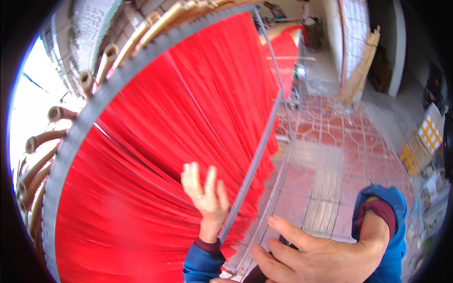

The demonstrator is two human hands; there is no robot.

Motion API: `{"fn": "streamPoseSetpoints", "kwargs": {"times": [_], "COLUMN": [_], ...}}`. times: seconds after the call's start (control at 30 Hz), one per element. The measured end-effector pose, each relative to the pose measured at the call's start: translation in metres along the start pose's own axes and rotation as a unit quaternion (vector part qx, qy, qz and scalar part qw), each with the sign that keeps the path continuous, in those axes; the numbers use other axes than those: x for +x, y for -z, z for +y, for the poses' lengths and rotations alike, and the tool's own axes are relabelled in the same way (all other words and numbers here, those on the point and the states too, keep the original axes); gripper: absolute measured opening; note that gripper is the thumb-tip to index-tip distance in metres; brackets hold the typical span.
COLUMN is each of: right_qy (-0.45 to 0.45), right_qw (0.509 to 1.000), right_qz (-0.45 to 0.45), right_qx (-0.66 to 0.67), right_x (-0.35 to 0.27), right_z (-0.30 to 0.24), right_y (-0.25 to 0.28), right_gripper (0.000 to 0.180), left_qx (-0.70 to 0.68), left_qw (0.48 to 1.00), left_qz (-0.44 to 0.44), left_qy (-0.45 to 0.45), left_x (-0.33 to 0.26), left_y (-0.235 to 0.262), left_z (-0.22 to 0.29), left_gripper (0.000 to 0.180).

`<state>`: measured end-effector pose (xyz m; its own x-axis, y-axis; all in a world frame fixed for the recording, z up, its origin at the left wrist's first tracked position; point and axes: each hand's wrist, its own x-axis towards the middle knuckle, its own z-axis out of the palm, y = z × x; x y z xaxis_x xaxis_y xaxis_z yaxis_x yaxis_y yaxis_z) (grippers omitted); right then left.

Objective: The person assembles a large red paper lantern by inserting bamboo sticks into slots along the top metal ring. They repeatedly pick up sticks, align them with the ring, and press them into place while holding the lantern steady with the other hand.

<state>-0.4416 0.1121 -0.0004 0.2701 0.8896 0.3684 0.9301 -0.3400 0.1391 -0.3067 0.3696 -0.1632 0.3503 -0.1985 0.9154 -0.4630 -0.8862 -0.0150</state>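
While both forearms rise from the lower edge, the lines below go from the hands outward.

Left hand: the left hand (206,195) is raised palm-forward against the red strands (188,122), fingers straight and slightly spread, tips pointing up; it lies flat on the strands and pinches nothing; a ring shows on one finger.

Left arm: the forearm comes up nearly vertical from a blue sleeve (203,264) with a dark red cuff at the wrist.

Right hand: the right hand (321,257) sits low and very near the camera, back toward the lens, fingers stretched leftward and loosely apart; a small dark thing shows between thumb and fingers, but I cannot tell what it is or whether it is gripped.

Right arm: the wrist bends back to the right into a blue sleeve with the same dark red lining.

Strands: a dense red sheet of thin strands hangs in a fan from upper right to lower left, filling the middle and left of the view.

Bar: a thin grey bar (252,170) runs slanting down the sheet's right side, just beside the left hand's fingers; whether they touch cannot be told.

Frame: a broad grey rail (89,118) curves over the sheet's upper left edge, with bamboo poles (52,137) jutting out beyond it.

Floor: reddish patterned tiles (330,155) spread to the right.

Background: a second red sheet (289,49) hangs farther back, and pale slats (361,66) lean against a wall.
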Motion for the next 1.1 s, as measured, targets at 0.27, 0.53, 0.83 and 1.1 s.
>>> {"fn": "streamPoseSetpoints", "kwargs": {"times": [0.27, 0.53, 0.83, 1.1], "right_qy": [0.047, -0.032, -0.166, -0.252], "right_qw": [0.998, 0.949, 0.91, 0.848], "right_qz": [0.032, 0.283, 0.285, 0.304], "right_qx": [0.014, 0.139, 0.251, 0.355], "right_x": [-0.04, -0.118, -0.142, -0.111], "right_z": [0.125, 0.325, 0.529, 0.696], "right_y": [0.024, 0.006, -0.012, -0.056], "right_gripper": [0.055, 0.021, 0.031, 0.023], "left_qx": [-0.056, -0.015, 0.079, 0.167], "left_qw": [0.998, 1.0, 0.996, 0.982], "left_qz": [-0.008, -0.003, -0.005, 0.067], "left_qy": [-0.004, 0.006, 0.047, -0.063], "left_x": [0.081, 0.144, 0.226, 0.329], "left_y": [-0.131, -0.246, -0.31, -0.35], "left_z": [0.006, 0.041, 0.063, 0.004], "left_gripper": [0.047, 0.048, 0.05, 0.057]}}
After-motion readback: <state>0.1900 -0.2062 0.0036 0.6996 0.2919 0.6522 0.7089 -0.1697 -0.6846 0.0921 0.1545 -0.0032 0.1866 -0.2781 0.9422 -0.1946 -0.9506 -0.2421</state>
